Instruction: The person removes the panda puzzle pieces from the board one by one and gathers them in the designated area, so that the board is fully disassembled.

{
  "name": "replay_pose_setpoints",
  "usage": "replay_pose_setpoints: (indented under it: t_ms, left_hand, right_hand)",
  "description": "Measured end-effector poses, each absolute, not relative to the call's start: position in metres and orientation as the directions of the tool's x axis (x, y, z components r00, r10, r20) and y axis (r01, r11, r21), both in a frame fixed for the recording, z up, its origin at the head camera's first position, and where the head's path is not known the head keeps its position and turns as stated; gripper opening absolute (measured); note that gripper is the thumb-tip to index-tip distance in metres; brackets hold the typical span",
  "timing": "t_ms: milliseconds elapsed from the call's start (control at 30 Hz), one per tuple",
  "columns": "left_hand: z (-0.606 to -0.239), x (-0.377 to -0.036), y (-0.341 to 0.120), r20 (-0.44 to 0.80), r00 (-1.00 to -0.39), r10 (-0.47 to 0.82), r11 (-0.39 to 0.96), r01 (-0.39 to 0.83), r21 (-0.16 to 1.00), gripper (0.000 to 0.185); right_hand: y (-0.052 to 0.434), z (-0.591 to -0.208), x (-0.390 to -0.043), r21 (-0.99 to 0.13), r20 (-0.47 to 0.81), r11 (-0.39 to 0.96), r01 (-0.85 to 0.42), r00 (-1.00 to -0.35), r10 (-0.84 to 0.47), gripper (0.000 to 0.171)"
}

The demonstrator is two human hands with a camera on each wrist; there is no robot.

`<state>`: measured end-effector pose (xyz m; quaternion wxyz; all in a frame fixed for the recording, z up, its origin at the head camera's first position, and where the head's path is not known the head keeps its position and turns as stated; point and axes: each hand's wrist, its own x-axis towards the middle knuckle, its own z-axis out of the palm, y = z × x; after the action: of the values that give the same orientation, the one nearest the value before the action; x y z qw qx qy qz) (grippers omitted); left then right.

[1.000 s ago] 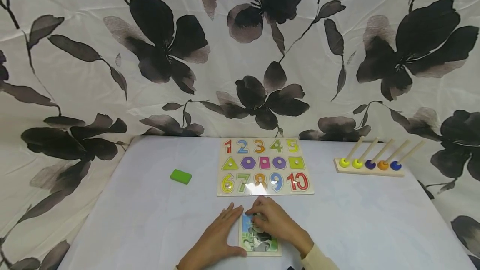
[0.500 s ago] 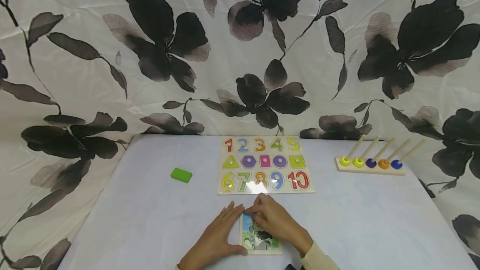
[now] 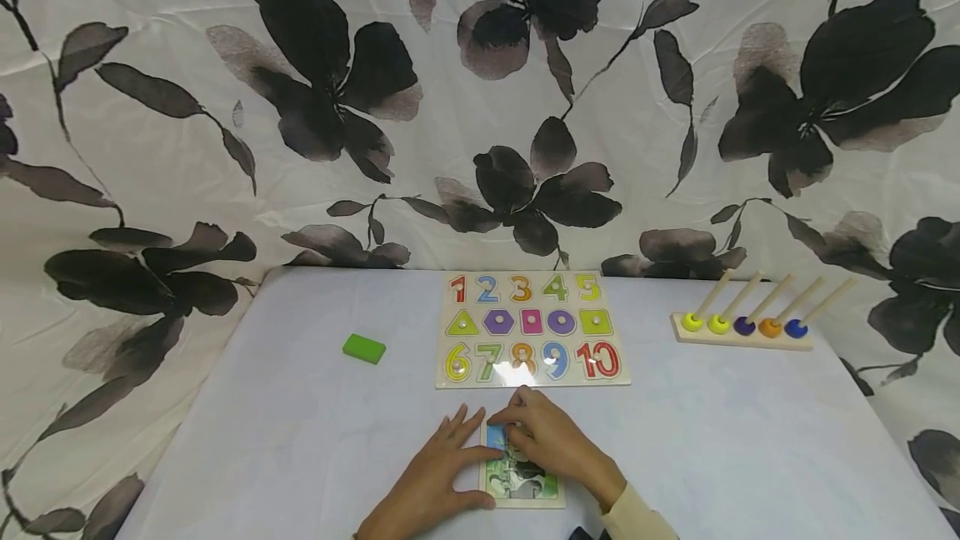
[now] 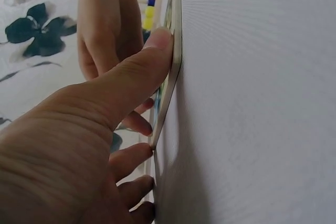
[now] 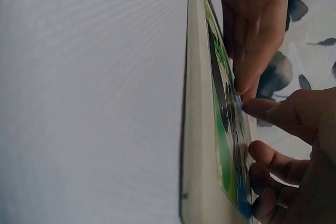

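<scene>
1. The table [image 3: 300, 440] carried a number board [image 3: 532, 330] beyond my hands.
2. The small picture puzzle [image 3: 521, 482] lay flat at the near edge.
3. My left hand [image 3: 435, 482] braced its left edge, fingers straight.
4. My right hand [image 3: 551, 444] pressed curled fingertips onto its top.

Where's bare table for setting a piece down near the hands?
Free: tablecloth right of the picture puzzle, below the ring stacker; also left, below the green block. Crowded: the strip between number board and both hands.
</scene>
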<state>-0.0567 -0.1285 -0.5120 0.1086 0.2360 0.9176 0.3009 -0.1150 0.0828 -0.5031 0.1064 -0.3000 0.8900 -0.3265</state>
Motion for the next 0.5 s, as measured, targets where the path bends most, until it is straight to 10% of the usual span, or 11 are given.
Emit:
replay_pose_setpoints:
  t_ms: [500]
  left_hand:
    - [-0.5096,-0.0557,-0.1255,-0.089,-0.855,0.511,0.724,0.373,0.580,0.052]
  right_hand:
    - [0.0818,-0.5015,-0.1137,-0.632,0.008,0.614,-0.472,-0.797,-0.604,0.026]
